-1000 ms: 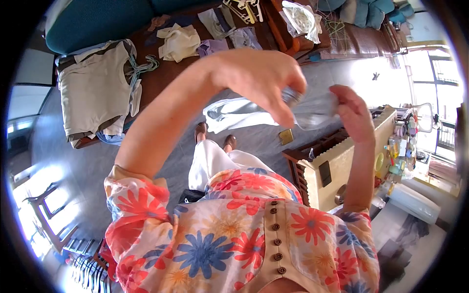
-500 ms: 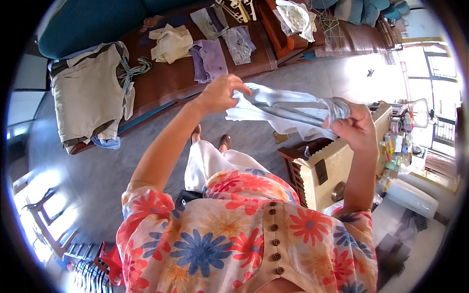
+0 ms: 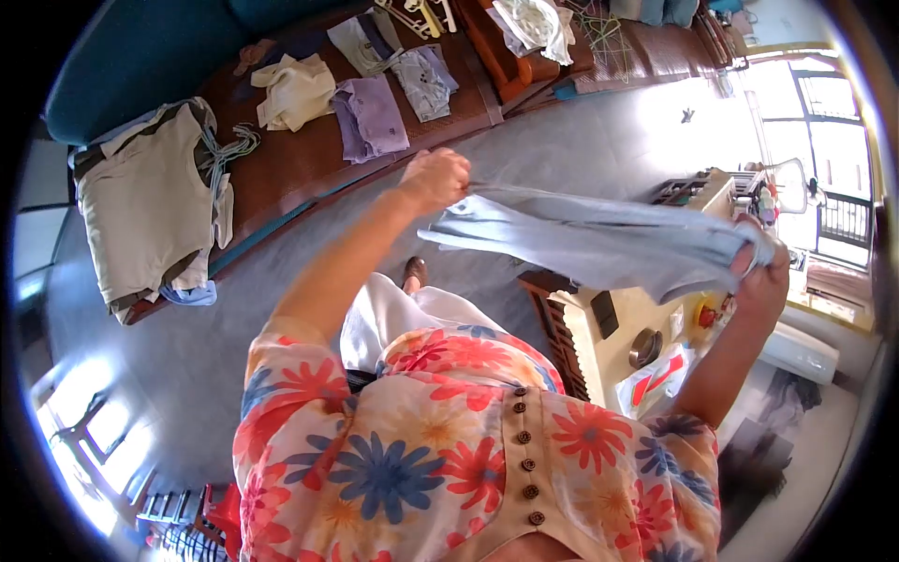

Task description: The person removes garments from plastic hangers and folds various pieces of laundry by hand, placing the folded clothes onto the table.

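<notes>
A light blue-grey garment (image 3: 590, 244) is stretched out in the air before me; its cut cannot be made out. My left hand (image 3: 436, 180) is closed on its left end, pinching the top edge. At the other end, cloth is bunched around the fingers of my right hand (image 3: 763, 276), which grips it. The lower edge hangs loose between the hands, above the floor and partly over a cream-covered table (image 3: 585, 323).
On the long brown seat (image 3: 281, 183) lie a beige garment (image 3: 145, 206), a cream one (image 3: 295, 91), a folded purple one (image 3: 370, 117) and a grey patterned one (image 3: 423, 84). Hangers (image 3: 417, 17) lie behind. A metal bowl (image 3: 645, 347) stands on the table.
My right hand has moved right and slightly down, and my hands are farther apart. The garment is now pulled out longer between them. The view has shifted, showing more of the table.
</notes>
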Tool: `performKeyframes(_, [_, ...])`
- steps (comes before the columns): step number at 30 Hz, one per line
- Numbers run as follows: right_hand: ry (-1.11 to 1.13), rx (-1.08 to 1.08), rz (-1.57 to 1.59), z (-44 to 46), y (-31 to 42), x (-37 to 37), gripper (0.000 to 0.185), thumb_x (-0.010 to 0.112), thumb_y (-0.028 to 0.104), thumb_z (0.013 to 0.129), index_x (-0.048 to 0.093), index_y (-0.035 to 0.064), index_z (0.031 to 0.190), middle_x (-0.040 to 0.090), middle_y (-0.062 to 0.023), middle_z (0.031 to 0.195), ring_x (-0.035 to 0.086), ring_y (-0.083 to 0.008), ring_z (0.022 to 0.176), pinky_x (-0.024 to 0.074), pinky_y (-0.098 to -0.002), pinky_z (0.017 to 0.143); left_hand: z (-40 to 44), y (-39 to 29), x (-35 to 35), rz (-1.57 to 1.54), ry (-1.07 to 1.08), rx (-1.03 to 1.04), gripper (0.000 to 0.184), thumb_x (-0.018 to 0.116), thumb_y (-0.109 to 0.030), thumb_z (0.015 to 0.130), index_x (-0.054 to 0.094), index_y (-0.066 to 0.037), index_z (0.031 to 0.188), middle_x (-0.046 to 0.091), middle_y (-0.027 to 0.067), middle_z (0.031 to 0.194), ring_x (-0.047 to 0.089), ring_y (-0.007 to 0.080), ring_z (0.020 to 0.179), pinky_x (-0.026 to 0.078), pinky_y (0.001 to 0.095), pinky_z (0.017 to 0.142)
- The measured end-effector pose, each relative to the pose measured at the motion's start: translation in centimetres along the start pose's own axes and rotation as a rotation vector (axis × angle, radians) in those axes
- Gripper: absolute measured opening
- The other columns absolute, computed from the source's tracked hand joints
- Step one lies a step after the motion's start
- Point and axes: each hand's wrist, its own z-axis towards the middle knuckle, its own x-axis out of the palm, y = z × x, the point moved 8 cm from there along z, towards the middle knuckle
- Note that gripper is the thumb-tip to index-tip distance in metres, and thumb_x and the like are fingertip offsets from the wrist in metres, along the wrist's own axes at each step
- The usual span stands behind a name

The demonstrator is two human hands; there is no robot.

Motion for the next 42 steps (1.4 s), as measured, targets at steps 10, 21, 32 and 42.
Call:
performKeyframes(10, [-0.321, 0.425, 0.484, -5.6, -15.3, -12.5, 0.013, 0.055, 0.008, 0.085, 0.063, 0.0074, 0.095, 0.064, -0.0029, 0.089, 0.058, -0.0116, 0.081, 0.0450, -0.0253, 0.068, -5.3, -3.2, -5.1, -0.636, 0.001, 0.016, 0.016, 0.066, -0.014, 0.064, 0.062, -0.002, 0.073, 0.062, 0.0035, 0.070, 0.057, 0.0107, 0.069, 0.045, 0.0265, 0.068])
performKeyframes(21, [0.368, 0.092, -0.413, -0.8, -7.9, 15.0, 0.047, 0.070, 0.009, 0.069, 0.055, 0.0060, 0.113, 0.064, -0.0088, 0.091, 0.060, -0.0171, 0.080, 0.0467, -0.0295, 0.073, -2.7, -10.8, -7.4, -0.842, 0.016, 0.216, 0.015, 0.058, 0.000, 0.070, 0.055, -0.002, 0.084, 0.057, -0.0001, 0.071, 0.052, 0.0071, 0.066, 0.043, 0.0226, 0.063])
performKeyframes(32, [0.273, 0.276, 0.216, 0.8, -8.6, 22.1, 0.016, 0.061, 0.016, 0.084, 0.058, 0.0010, 0.077, 0.050, 0.0070, 0.064, 0.042, -0.0008, 0.061, 0.0345, -0.0186, 0.051, -10.4, 3.3, -4.6, -0.859, -0.281, -0.208, 0.029, 0.067, -0.021, 0.071, 0.060, -0.003, 0.093, 0.062, 0.0050, 0.075, 0.057, 0.0112, 0.068, 0.046, 0.0258, 0.062])
performKeyframes(42, [0.248, 0.329, 0.425, 0.7, -4.4, 21.2, 0.012, 0.062, 0.010, 0.081, 0.058, 0.0020, 0.089, 0.056, 0.0031, 0.075, 0.048, -0.0022, 0.068, 0.0374, -0.0174, 0.059, -16.4, 7.1, 17.5, -1.431, 0.262, -0.539, 0.054, 0.061, -0.027, 0.078, 0.042, -0.009, 0.125, 0.061, 0.0043, 0.098, 0.058, 0.0160, 0.087, 0.047, 0.0285, 0.062])
